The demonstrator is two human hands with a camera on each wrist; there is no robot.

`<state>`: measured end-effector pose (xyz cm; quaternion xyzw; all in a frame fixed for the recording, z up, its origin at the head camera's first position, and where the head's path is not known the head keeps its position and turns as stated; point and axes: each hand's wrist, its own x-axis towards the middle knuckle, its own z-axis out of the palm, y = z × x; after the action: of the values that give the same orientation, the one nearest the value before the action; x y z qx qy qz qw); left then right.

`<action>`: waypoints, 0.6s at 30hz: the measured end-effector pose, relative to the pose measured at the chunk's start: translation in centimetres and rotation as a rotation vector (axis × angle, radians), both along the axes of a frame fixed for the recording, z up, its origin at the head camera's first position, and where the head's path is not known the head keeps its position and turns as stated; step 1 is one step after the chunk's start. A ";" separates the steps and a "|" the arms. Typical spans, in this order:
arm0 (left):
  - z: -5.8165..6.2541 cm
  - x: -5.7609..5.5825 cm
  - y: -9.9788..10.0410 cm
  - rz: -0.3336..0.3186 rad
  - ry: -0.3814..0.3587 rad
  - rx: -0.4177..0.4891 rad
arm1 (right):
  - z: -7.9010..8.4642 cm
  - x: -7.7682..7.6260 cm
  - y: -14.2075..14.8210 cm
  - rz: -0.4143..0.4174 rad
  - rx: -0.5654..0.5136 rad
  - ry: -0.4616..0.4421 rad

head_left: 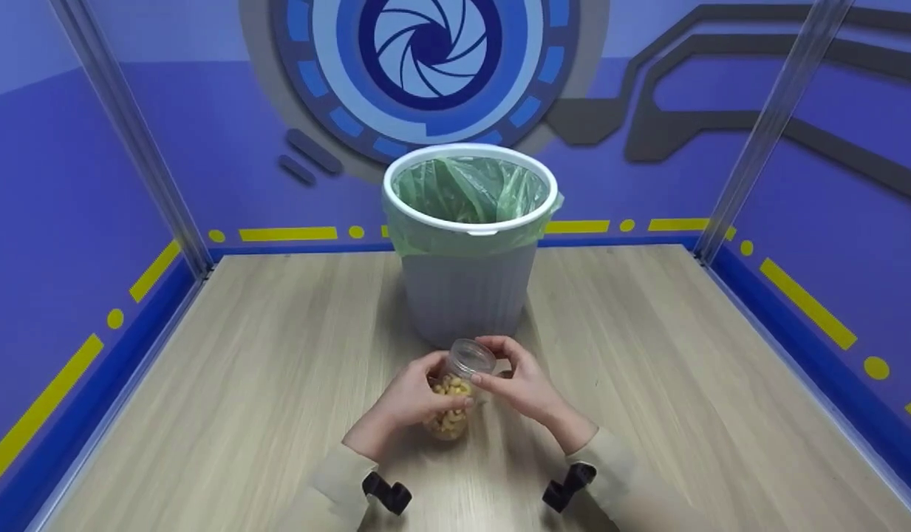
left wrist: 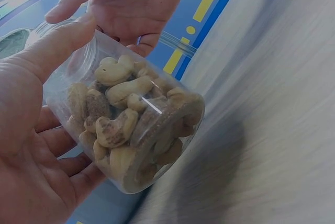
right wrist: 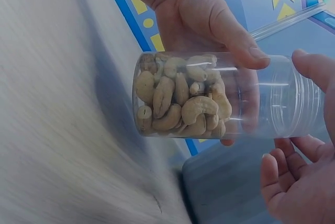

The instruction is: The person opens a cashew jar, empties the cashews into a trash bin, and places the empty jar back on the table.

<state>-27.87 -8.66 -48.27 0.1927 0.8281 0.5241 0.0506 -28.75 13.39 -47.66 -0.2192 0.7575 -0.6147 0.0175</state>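
Observation:
A clear plastic jar (head_left: 446, 428), partly filled with cashews (right wrist: 183, 98), is tilted above the table between the two hands. My left hand (head_left: 411, 395) grips its body, thumb on one side and fingers round the other. My right hand (head_left: 527, 384) holds the clear ridged lid (right wrist: 302, 103) at the jar's upper end, its thumb at one side and fingers at the other. The left wrist view shows the jar's base (left wrist: 170, 150) close up. Whether the lid is loose on the neck cannot be seen.
Just beyond the hands stands a grey waste bin (head_left: 466, 292) with a white rim (head_left: 473, 150) and a green bag (head_left: 462, 242) folded over it. Blue printed panels (head_left: 204, 148) enclose the wooden table (head_left: 292, 332) at the back and sides.

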 end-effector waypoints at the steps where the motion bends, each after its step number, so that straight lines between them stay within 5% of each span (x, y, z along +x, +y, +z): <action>1: 0.0 0.0 0.0 0.001 0.001 -0.003 | 0.0 0.0 0.0 0.006 0.003 0.005; 14: 0.0 0.0 0.0 0.004 0.013 -0.013 | -0.2 -0.1 0.3 0.152 -0.070 0.083; 18: -0.1 0.0 -0.1 0.005 0.017 -0.025 | -0.3 0.0 0.1 0.133 -0.066 0.045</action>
<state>-27.89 -8.71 -48.32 0.1943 0.8355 0.5120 0.0445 -28.77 13.52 -47.92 -0.2834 0.7209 -0.6315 0.0341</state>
